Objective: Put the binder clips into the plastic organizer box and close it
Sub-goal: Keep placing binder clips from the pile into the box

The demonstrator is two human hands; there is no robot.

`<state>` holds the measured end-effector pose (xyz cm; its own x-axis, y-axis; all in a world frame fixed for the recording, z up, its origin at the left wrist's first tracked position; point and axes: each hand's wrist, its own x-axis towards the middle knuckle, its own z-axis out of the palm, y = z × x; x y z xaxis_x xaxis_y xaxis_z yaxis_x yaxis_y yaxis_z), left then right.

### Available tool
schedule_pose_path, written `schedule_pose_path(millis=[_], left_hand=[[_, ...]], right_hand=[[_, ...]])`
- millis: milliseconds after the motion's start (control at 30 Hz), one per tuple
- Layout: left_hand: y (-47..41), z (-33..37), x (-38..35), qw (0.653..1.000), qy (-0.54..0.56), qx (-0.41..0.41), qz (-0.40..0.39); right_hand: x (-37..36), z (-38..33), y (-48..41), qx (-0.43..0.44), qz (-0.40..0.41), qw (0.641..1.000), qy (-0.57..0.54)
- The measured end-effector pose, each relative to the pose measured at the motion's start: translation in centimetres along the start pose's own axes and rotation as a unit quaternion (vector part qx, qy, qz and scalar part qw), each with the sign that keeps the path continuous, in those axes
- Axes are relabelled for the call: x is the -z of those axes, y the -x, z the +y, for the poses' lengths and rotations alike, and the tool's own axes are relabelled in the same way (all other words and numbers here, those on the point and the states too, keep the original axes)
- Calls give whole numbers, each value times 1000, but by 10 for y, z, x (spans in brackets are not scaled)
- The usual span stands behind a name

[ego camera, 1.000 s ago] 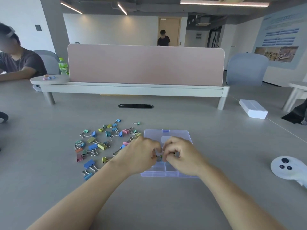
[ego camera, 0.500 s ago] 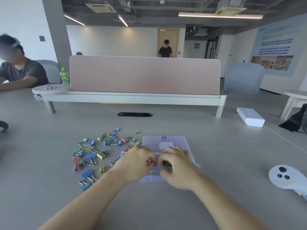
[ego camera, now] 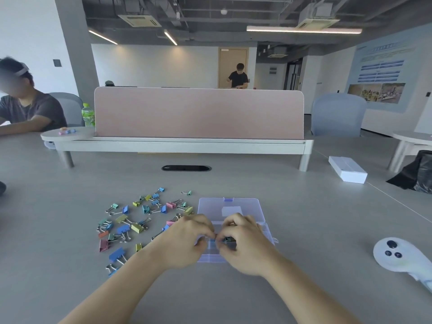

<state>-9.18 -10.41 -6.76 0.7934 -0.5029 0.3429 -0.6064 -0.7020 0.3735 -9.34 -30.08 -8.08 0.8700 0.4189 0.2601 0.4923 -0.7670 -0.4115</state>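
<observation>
A scatter of small binder clips [ego camera: 140, 220] in blue, yellow, teal and pink, each with silver wire handles, was spread over the grey table [ego camera: 70, 288] on the left; none of these was being touched; just to their right, the left hand [ego camera: 184, 244] was curled over the near left part of the clear, lilac-tinted plastic organizer box [ego camera: 230, 204], its fingertips pinched together at the box's middle; what, if anything, was gripped there could not be told; the box lay open, its lid flat on the table on the far side; the right hand [ego camera: 245, 246] was bent over the near compartments, fingers closed around a small dark clip [ego camera: 226, 239] that was only partly seen; both hands were nearly touching above the box; further right, a white handheld controller [ego camera: 397, 258] with dark buttons was lying well apart, and a white flat carton [ego camera: 348, 169] was resting farther back.
</observation>
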Motion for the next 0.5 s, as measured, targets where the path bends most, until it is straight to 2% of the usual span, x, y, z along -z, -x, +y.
schedule_pose_path(millis=[267, 500], left_hand=[[-2, -10, -2, 1000, -23, -11, -7], [-1, -8, 2, 999, 15, -25, -21]], right_hand=[[1, 1, -1, -8, -4, 1000, 4], [-1, 1, -1, -14, 2, 1000, 4]])
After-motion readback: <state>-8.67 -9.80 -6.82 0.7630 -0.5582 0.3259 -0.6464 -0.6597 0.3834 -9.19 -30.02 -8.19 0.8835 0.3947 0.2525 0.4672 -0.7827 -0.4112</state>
